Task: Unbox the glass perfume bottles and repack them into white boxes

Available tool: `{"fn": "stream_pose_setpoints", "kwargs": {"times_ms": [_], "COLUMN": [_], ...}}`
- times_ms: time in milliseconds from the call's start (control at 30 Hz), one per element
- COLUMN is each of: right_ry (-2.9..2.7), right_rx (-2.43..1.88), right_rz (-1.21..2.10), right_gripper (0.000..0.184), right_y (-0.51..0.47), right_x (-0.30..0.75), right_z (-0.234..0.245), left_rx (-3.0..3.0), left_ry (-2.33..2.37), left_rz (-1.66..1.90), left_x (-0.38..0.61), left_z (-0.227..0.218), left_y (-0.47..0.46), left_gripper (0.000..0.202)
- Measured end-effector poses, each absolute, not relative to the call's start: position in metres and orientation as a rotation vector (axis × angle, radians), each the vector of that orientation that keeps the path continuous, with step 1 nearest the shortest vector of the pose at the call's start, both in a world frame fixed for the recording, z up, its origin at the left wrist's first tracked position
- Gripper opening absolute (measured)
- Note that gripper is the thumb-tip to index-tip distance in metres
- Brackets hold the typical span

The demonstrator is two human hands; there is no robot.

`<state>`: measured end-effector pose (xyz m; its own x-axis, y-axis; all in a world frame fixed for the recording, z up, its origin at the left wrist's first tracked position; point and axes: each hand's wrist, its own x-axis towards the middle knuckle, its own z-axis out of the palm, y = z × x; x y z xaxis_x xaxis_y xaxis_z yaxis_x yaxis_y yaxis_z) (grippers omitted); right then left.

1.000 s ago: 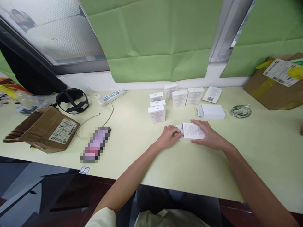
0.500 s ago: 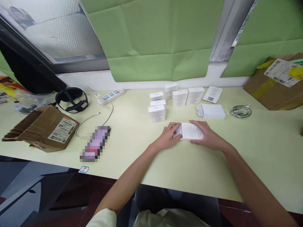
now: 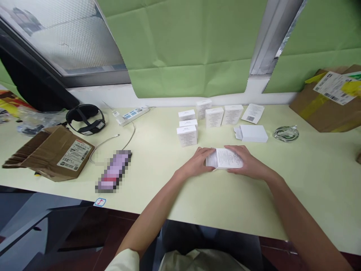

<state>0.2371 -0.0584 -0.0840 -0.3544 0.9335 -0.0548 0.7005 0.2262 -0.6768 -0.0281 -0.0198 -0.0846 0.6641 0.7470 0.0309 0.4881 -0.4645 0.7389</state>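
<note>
A small white box with fine print on top [image 3: 226,158] lies on the pale yellow table [image 3: 158,180] in front of me. My left hand [image 3: 197,163] grips its left end, where a white flap shows under the fingers. My right hand [image 3: 248,163] wraps around the box's right side and holds it down. Behind it stand several closed white boxes [image 3: 186,135] in a cluster, and an open white box [image 3: 251,133] lies to the right.
A printed leaflet with a barcode [image 3: 253,113], a coiled cable in a clear bag [image 3: 286,133], a taped cardboard carton [image 3: 329,99] at the right. Flattened cardboard [image 3: 53,152], a headset [image 3: 85,119], a power strip [image 3: 132,114] and a blurred flat object [image 3: 114,171] at the left.
Both hands and the box have shifted slightly away from me. My left fingers have closed further over the box's left end flap.
</note>
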Motion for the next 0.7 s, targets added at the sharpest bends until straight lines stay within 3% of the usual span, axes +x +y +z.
{"fn": "stream_pose_setpoints", "kwargs": {"times_ms": [400,567,700], "right_ry": [-2.230,-2.216,-1.941], "right_rx": [-1.774,-1.886,-2.065], "right_rz": [0.702,0.589,0.256], "right_gripper": [0.088,0.086,0.101], "right_y": [-0.087,-0.069,-0.018], "right_x": [0.325,0.393,0.430], "right_z": [-0.074,-0.010,0.050], "left_rx": [2.105,2.145,2.150], "left_ry": [0.938,0.932,0.958], "left_rz": [0.455,0.422,0.483], "left_x": [-0.048,-0.052,-0.046], "left_z": [-0.079,-0.079,-0.080], "left_y": [-0.015,-0.014,-0.019], "left_gripper": [0.072,0.071,0.085]}}
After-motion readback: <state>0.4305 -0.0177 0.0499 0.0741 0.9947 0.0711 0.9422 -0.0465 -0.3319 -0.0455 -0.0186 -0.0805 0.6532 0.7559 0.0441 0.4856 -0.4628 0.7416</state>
